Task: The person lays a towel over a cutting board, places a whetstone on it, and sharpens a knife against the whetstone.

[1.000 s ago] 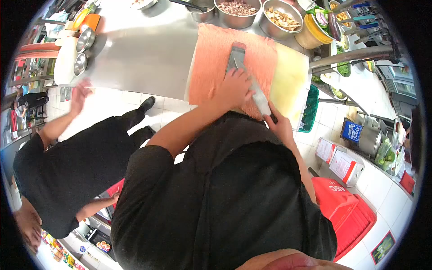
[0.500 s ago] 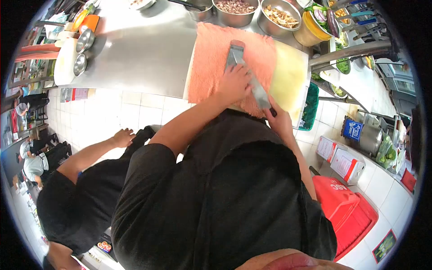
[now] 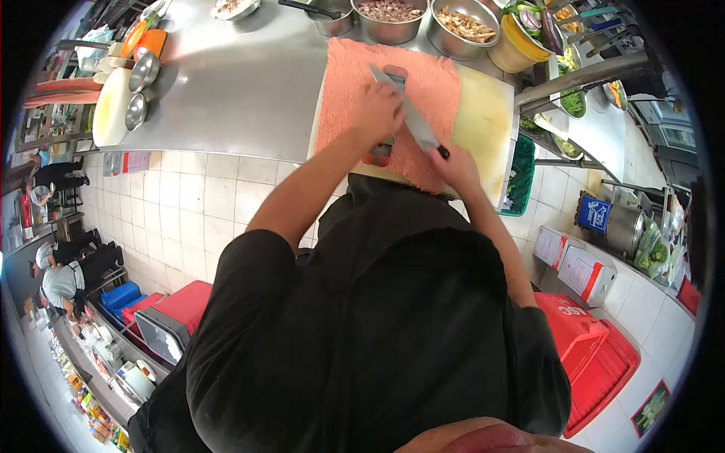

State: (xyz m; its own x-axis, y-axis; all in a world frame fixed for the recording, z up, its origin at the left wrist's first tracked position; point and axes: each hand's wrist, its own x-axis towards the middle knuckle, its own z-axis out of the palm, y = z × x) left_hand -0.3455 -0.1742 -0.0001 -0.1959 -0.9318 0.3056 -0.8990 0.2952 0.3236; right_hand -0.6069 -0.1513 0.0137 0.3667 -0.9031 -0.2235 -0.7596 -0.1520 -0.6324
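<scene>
My right hand [image 3: 458, 167] is closed round the black handle of a large kitchen knife [image 3: 420, 127]. The blade slants up and left, lying across a sharpening stone [image 3: 394, 72] with reddish ends. My left hand [image 3: 379, 109], slightly blurred, has its fingers pressed onto the blade and covers the middle of the stone. Under the stone spreads an orange towel [image 3: 343, 83], itself on a pale yellow cutting board [image 3: 487, 113].
Along the back of the steel counter [image 3: 234, 90] stand metal bowls, one with chopped purplish pieces [image 3: 390, 10], one with brown pieces [image 3: 464, 26]. Two small bowls [image 3: 143, 72] sit left. A red bin [image 3: 585, 355] stands on the floor at right.
The knife and both hands have slid away from my body and a little left across the stone, uncovering its near end. The person in black at my left has mostly left the view.
</scene>
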